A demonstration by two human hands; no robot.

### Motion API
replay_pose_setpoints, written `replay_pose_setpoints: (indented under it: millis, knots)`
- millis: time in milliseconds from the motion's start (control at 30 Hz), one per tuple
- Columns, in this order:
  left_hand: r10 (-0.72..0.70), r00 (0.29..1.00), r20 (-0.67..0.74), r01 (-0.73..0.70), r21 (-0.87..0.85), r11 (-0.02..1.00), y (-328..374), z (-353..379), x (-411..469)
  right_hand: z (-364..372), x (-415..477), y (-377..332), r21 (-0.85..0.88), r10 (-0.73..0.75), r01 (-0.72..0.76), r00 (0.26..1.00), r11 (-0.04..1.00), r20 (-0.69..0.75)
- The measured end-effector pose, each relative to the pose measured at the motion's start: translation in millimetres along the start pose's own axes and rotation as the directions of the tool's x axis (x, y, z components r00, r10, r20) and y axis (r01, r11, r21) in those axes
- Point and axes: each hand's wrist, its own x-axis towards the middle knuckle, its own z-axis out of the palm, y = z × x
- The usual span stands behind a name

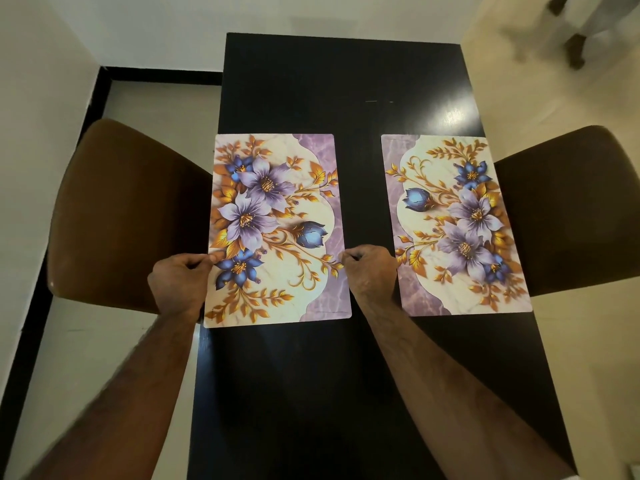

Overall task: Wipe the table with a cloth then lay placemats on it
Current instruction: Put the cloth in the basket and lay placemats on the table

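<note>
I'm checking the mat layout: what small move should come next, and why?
Probably let go: both hands, left hand and right hand, pinch the left placemat, which appears flat on the black table, level with the right placemat.

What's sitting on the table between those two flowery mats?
Mostly bare black table between the left placemat and the right placemat. Only the person's right hand reaches into that gap, pinching the left mat's inner edge. The head view shows it.

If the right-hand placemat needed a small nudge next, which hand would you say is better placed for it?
Probably the right hand: it lies between the two mats, close to the right placemat, while the left hand pinches the left placemat's far edge.
</note>
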Motion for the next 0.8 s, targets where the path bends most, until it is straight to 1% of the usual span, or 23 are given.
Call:
replay_pose_setpoints:
  millis: [300, 533, 800]
  knots:
    - [0.004, 1.0, -0.012, -0.004, 0.002, 1.0, -7.6, 1.4, 4.1, 1.8, 2.1, 2.0, -0.016, -0.006, 0.006, 1.0, 1.0, -0.005]
    - [-0.02, 1.0, -0.012, 0.02, -0.01, 1.0, -7.2, 0.7, 4.8, 3.3, 3.2, 4.5, -0.004, -0.018, 0.018, 1.0, 1.0, 0.002]
    - [-0.054, 0.999, -0.006, 0.054, -0.001, 0.999, -1.7, -1.4, 3.1, 5.6, 3.0, 5.4, -0.014, -0.015, 0.014, 1.0, 1.0, -0.022]
